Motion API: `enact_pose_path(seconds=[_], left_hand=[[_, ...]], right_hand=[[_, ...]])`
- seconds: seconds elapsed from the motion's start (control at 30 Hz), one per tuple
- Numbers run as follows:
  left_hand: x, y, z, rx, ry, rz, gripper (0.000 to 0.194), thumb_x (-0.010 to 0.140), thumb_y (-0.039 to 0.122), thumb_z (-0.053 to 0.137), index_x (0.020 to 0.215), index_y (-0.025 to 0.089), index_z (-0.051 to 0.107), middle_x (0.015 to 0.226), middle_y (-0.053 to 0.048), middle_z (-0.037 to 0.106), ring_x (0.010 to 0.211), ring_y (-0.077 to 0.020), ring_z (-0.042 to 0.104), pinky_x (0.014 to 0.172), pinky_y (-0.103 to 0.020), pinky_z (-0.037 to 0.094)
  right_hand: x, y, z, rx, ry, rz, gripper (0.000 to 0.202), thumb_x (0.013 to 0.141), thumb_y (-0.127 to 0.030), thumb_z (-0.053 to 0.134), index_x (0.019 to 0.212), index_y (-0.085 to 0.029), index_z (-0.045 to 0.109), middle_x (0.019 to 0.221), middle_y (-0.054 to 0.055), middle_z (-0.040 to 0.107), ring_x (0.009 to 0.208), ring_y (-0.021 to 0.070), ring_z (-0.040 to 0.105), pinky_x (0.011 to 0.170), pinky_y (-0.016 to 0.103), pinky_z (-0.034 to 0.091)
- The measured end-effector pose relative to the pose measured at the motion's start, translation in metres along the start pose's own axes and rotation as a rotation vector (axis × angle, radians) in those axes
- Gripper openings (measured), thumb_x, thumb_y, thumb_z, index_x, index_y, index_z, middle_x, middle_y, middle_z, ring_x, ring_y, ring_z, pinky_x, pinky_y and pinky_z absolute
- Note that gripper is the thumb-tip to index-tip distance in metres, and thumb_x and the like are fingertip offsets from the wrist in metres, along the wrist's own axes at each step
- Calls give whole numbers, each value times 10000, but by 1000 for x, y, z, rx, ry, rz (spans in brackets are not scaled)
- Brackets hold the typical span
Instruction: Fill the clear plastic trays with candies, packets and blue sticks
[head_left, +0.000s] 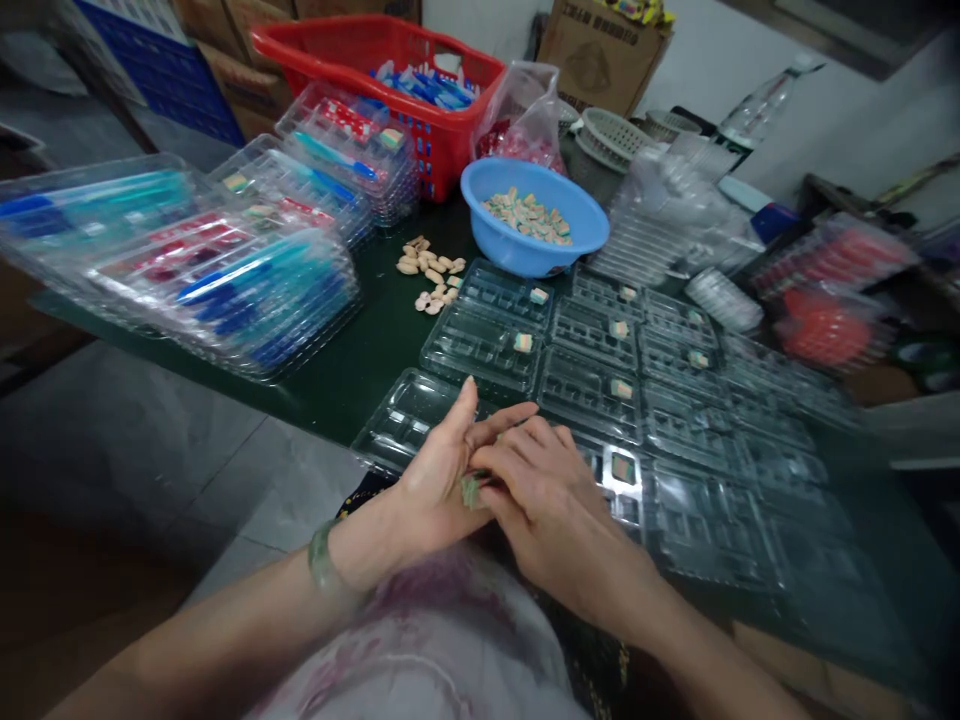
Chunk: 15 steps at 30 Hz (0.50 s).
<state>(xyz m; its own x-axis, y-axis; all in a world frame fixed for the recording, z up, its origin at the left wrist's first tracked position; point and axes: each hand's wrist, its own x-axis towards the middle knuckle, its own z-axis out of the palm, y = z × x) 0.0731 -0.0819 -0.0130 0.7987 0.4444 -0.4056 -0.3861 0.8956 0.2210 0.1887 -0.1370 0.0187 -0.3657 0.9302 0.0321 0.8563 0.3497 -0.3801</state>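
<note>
Near the middle, the left hand [441, 468] is lying wide open, palm upward. Against its palm a small piece [470, 490] is showing, its long axis not reading clearly; it is looking pale green and blurred. Just rightward, the right hand [541, 492] is bending its fingers narrowly to the piece, both hands being equally near; whether it is gripping, I cannot tell.

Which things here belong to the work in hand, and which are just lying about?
Seemingly in use:
greenish piece between left hand and right hand
striped blocks in the blue bowl
clear trays, several holding a block

Seemingly just lying about:
peanuts
plastic bottle
cardboard box
</note>
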Motion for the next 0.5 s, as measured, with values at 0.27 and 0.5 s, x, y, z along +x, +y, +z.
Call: enact_pose_path(seconds=[0.27, 0.5], left_hand=[[10, -2, 9, 85, 37, 6, 578, 872, 471, 314, 1284, 71, 386, 1052, -210, 602, 1017, -305, 558, 828, -419, 452], [27, -8, 15, 156, 12, 25, 576, 865, 414, 369, 1323, 67, 322, 1133, -257, 551, 1071, -353, 513, 801, -476, 469]], right_hand=[[-12, 7, -3, 156, 184, 82, 42, 788, -157, 535, 766, -185, 513, 897, -5, 558, 921, 163, 427, 745, 292, 336], [-35, 28, -6, 385, 392, 99, 99, 769, -104, 565, 789, -199, 550, 817, -30, 614, 814, 113, 527, 820, 267, 382]])
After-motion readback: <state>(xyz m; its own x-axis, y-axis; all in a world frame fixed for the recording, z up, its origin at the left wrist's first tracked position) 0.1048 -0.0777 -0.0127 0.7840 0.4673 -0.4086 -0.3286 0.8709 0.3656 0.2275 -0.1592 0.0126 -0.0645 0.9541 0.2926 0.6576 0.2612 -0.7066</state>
